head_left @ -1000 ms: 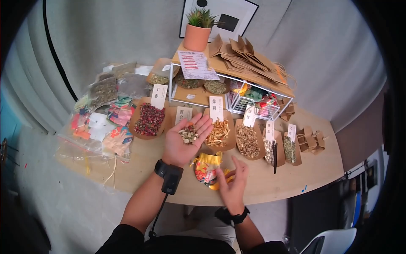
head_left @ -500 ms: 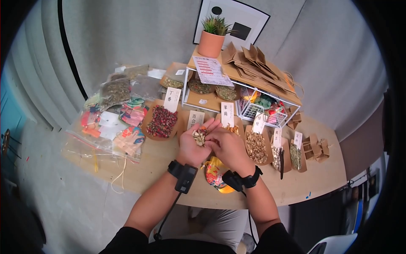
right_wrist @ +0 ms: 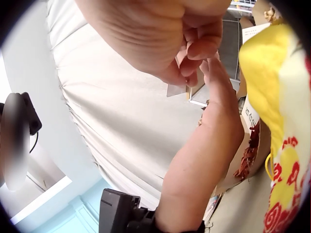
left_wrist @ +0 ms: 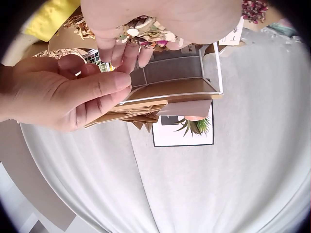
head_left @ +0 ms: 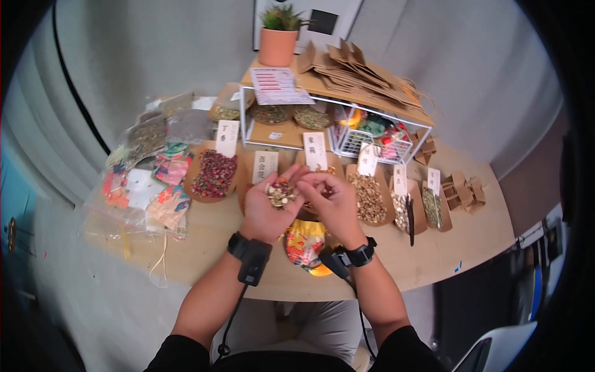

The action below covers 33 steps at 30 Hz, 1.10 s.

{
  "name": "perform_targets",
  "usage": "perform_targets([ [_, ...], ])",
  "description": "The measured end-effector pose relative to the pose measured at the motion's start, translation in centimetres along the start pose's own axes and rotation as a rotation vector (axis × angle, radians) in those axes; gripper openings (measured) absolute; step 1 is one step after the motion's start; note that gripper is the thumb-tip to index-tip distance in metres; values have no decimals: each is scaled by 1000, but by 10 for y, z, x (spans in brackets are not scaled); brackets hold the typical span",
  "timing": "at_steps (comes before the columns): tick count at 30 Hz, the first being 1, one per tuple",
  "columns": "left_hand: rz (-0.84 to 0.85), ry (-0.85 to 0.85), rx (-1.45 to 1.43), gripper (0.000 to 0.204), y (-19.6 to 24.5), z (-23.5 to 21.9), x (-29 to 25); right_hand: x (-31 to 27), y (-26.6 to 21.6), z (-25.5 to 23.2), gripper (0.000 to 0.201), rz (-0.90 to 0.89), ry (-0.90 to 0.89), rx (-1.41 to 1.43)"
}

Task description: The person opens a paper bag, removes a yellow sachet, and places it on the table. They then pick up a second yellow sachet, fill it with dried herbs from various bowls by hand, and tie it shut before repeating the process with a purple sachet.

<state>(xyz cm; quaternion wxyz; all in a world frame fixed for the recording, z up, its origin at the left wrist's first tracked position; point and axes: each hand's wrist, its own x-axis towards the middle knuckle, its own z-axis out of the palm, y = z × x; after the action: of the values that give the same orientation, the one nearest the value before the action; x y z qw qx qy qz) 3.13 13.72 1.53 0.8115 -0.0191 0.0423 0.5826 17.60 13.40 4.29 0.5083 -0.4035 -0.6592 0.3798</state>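
Note:
My left hand (head_left: 261, 216) is palm up over the table's middle, fingers extended, with a small heap of mixed dried herbs and petals (head_left: 281, 196) on its palm. Beside it, my right hand (head_left: 338, 201) reaches across with fingers bent and its thumb drawn to the forefinger. In the left wrist view, these right fingertips (left_wrist: 121, 81) meet close to the left fingers; I cannot tell whether they pinch a bit of herb. Below both hands lies a yellow drawstring pouch (head_left: 302, 247) with a red floral print, partly covered by the right wrist.
Labelled paper trays hold dried rosebuds (head_left: 214, 175), brown chips (head_left: 367, 201) and green herbs (head_left: 432, 209). Black tweezers (head_left: 410, 222) lie on one tray. Behind stands a white-framed shelf (head_left: 243, 118) with paper bags (head_left: 359, 77) and a potted plant (head_left: 277, 46). Plastic bags (head_left: 145, 139) lie left.
My right hand has come up from beside the pouch to the left palm, then drawn slightly back to the palm's right side. The left hand keeps the herbs on its palm.

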Motion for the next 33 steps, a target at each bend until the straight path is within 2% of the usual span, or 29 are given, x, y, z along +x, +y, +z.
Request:
perform_targets([
  [1, -4, 15, 10, 45, -1, 2, 0, 1, -1, -2, 13, -82, 31, -32],
  [5, -20, 22, 1, 44, -1, 5, -2, 6, 7, -13, 16, 6, 209, 69],
  [8, -7, 36, -15, 43, 1, 3, -3, 13, 14, -24, 18, 169, 491, 342],
  [9, -2, 42, -6, 43, 0, 4, -3, 13, 16, -31, 19, 150, 533, 452],
  [12, 14, 40, 14, 42, 0, 5, -2, 21, 29, -47, 20, 73, 944, 528],
  [16, 22, 34, 22, 42, 1, 4, -2, 29, 44, -80, 26, 68, 1300, 503],
  [17, 22, 37, 23, 42, 0, 5, -3, 27, 34, -82, 38, 150, 1333, 560],
  [20, 6, 56, 24, 41, 0, 3, -2, 29, 34, -83, 51, 254, 1280, 608],
  [21, 0, 64, 24, 41, 0, 2, -1, 26, 31, -78, 48, 297, 1173, 592],
  [24, -12, 67, 54, 41, -4, 0, -1, 22, 22, -60, 39, 260, 623, 574],
  [25, -23, 63, 57, 41, -4, -2, 0, 21, 20, -49, 27, 203, 470, 511],
  [28, -25, 58, 88, 42, -6, -1, -1, 9, 4, -30, 21, 118, -45, 287],
  [29, -200, -256, -42, 43, 4, -14, 1, 6, 0, -26, 18, 81, -184, 286],
  [30, -153, -170, 10, 43, 8, -26, 4, 3, 0, -23, 18, 34, -251, 152],
  [32, -66, 2, 108, 42, -1, -10, 0, -1, 1, -21, 17, -64, -375, -121],
  [33, -63, 6, 142, 42, -4, -6, -1, -3, 1, -17, 19, -135, -348, -145],
])
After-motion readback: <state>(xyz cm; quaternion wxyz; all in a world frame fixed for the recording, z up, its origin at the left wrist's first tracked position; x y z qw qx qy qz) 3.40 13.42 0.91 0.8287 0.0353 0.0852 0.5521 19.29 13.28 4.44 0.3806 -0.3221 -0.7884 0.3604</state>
